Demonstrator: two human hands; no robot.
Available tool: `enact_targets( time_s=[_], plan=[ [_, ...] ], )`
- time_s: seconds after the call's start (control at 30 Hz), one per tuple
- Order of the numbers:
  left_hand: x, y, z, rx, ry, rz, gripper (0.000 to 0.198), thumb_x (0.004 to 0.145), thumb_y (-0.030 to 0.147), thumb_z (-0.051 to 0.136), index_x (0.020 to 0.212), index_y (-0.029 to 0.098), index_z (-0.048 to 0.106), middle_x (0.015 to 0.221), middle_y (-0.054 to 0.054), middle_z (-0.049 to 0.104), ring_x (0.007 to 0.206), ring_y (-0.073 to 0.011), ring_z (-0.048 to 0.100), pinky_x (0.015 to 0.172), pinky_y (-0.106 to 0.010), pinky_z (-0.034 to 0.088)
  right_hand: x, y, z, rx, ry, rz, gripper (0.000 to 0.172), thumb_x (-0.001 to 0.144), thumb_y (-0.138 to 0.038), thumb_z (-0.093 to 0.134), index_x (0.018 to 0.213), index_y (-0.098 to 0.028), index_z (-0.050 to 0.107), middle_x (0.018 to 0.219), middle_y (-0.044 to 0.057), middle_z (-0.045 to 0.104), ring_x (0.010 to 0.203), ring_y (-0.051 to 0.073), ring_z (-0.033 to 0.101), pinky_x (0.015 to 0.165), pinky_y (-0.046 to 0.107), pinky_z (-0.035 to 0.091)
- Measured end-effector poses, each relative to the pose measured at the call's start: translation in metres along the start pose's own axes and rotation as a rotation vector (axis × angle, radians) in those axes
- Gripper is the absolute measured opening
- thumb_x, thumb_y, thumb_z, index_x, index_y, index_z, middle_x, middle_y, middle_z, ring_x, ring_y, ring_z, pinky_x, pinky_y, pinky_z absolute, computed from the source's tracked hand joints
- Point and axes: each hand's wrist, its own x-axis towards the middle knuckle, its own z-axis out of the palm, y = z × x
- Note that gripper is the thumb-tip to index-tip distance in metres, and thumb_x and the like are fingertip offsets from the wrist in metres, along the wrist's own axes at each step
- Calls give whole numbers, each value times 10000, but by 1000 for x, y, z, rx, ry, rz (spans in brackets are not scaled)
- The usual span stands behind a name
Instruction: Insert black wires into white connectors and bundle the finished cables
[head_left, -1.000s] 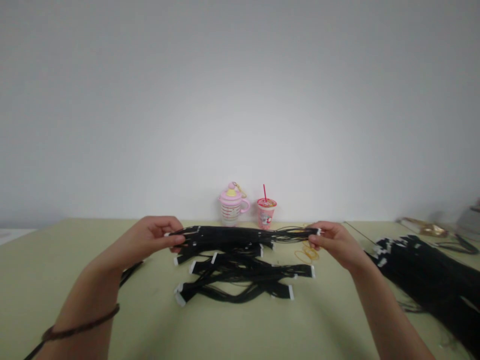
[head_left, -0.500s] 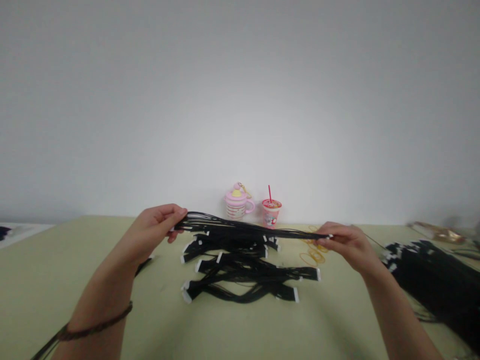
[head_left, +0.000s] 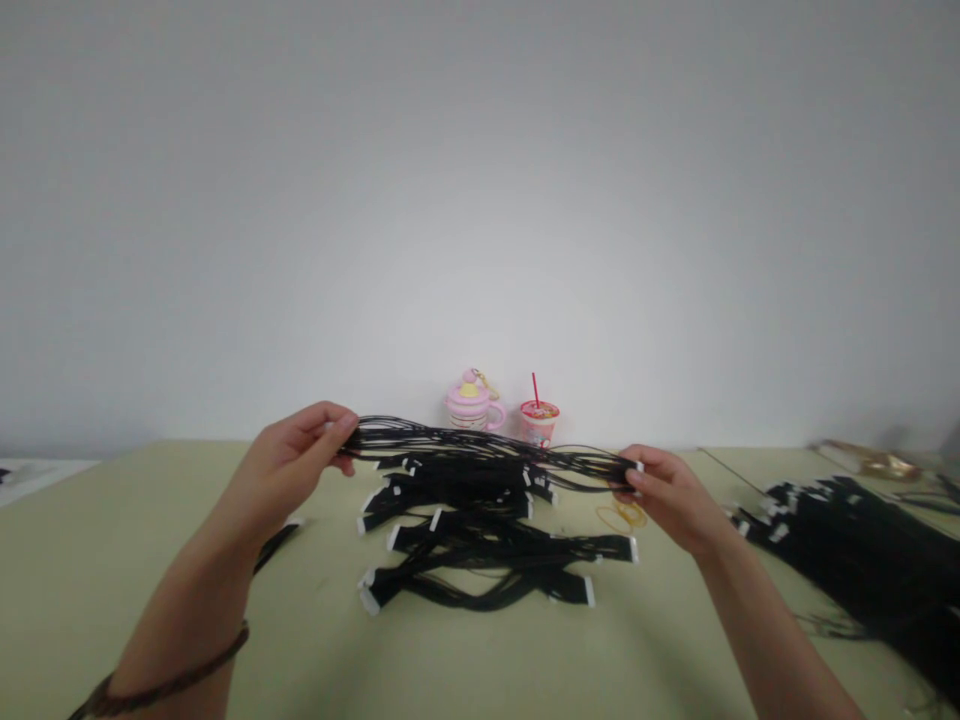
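A bundle of thin black cables (head_left: 457, 440) is stretched level above the table between both hands. My left hand (head_left: 304, 455) pinches its left end. Its right end, with a white connector, is gripped by my right hand (head_left: 664, 490). The strands fan apart a little near the right end. Below lie several black cable bundles (head_left: 495, 550) with white end connectors, stacked in rows on the green table (head_left: 450, 665). Yellow rubber bands (head_left: 628, 515) rest beside my right fingertips.
A pink lidded mug (head_left: 466, 405) and a small pink cup with a red straw (head_left: 538, 425) stand by the wall. A large pile of black cables (head_left: 862, 550) covers the right side. Another black cable piece (head_left: 276, 545) lies by my left forearm.
Both hands have shifted slightly left, the right hand more so. The held cables are slacker and more spread out, and the white connector at the right end shows more clearly.
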Motion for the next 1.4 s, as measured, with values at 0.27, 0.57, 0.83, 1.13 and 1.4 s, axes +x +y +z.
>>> enact_targets(
  time_s=[0.27,0.57,0.83,1.13,1.4],
  plan=[
    [-2,-1,0,-187,23,-57,252,776,482,692,759,236,638,718,22,651,674,-163,597,640,-325,576,-1,1,26,69,-91,136,308,655,-415,824,701,-155,665,676,27,629,626,121,561,598,242,453],
    [-6,6,0,-47,-133,28,226,831,488,604,713,298,632,560,13,595,569,-191,536,568,-331,465,-1,4,32,161,-57,204,277,633,-362,854,714,-152,693,736,32,681,676,121,599,634,233,476],
    [-8,-5,0,-146,-229,36,219,857,443,603,745,264,662,655,4,659,669,-181,589,638,-310,474,5,10,30,294,42,140,295,625,-386,849,705,-175,658,725,-3,682,654,98,614,626,208,490],
    [-9,-5,16,-6,-526,-118,329,888,506,520,855,192,609,576,32,503,434,-78,433,385,-186,311,-8,1,49,-11,10,58,320,709,-434,783,771,-175,606,708,5,685,478,114,621,445,222,492],
    [0,-13,35,61,-239,-17,398,771,337,665,1111,200,510,1094,-79,659,533,-91,560,467,-231,446,-18,-9,44,-293,116,-314,182,861,-368,650,878,-191,613,782,33,710,638,153,700,654,295,609]
  ],
)
